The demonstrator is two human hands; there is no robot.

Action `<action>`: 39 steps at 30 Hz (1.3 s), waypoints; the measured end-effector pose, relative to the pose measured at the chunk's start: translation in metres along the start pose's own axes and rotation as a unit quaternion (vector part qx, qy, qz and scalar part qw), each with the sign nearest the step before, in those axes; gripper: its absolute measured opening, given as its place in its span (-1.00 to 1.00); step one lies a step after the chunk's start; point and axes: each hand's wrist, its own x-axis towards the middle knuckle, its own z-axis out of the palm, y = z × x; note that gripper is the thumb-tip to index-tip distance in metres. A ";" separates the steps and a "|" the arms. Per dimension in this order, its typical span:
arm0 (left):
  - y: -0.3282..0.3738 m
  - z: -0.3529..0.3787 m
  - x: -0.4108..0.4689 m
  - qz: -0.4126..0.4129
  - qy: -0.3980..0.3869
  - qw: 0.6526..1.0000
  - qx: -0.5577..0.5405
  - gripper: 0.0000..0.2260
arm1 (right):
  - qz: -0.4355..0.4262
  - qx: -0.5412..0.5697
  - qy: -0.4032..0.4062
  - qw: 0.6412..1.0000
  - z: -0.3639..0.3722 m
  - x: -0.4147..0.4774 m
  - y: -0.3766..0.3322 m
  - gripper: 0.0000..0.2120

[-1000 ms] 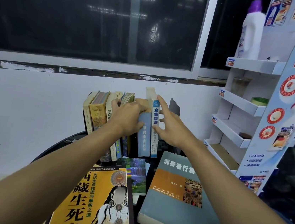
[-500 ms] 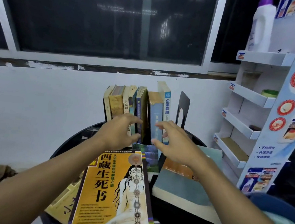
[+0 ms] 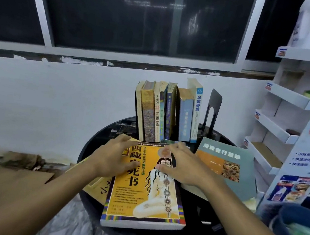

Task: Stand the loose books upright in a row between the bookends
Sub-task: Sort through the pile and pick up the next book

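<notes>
a round black surface (image 3: 92, 144) stands against a white wall under a dark window (image 3: 143, 18). at its back edge a row of upright books (image 3: 162, 112) stands spine-out, about seven of them, pressed together and leaning a little. the tallest, a book with a white-and-blue spine (image 3: 197, 112), closes the row on the right. just beside it, with a narrow gap between, stands a black metal bookend (image 3: 212, 108). whether another bookend stands on the row's left side cannot be told.

in front of the row three loose books lie flat. the orange book (image 3: 146, 198) with a seated pale figure on its cover lies in the middle, its near edge close to the rim of the surface. a yellow book (image 3: 98, 187) lies partly under its left side. a grey-teal book (image 3: 230, 165) lies to its right, cover up, apart from the bookend.

both grips are released. the left grip (image 3: 114, 159) lies on the upper left of the orange book with fingers spread and nearly straight. the right grip (image 3: 181, 165) lies on its upper right corner, thumb on the cover, fingers reaching past the far edge. neither is curled round anything.

a white cardboard display rack (image 3: 289, 98) stands at the right, and flattened cardboard (image 3: 6, 175) lies on the floor at the left.
</notes>
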 end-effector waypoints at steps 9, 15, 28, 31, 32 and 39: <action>-0.016 0.014 -0.007 -0.045 -0.009 0.998 -0.049 -0.14 | 0.014 0.028 -0.031 0.999 0.005 0.007 -0.002 -0.43; -0.026 0.020 -0.007 -0.039 0.000 0.990 -0.134 -0.11 | 0.041 0.072 -0.006 0.997 0.008 0.016 0.001 -0.29; -0.025 0.020 -0.008 -0.061 0.055 0.958 -0.277 -0.32 | 0.089 0.214 0.034 0.972 0.012 0.021 0.008 -0.30; -0.026 0.020 -0.007 -0.067 0.066 0.951 -0.296 -0.32 | 0.083 0.226 0.062 0.969 0.015 0.022 0.010 -0.41; -0.027 0.020 -0.008 -0.064 0.070 0.948 -0.304 -0.34 | 0.081 0.231 0.073 0.967 0.016 0.023 0.011 -0.43; -0.024 -0.001 -0.016 -0.031 0.152 0.923 -0.353 -0.39 | 0.006 0.298 0.140 0.944 0.008 0.026 0.004 -0.49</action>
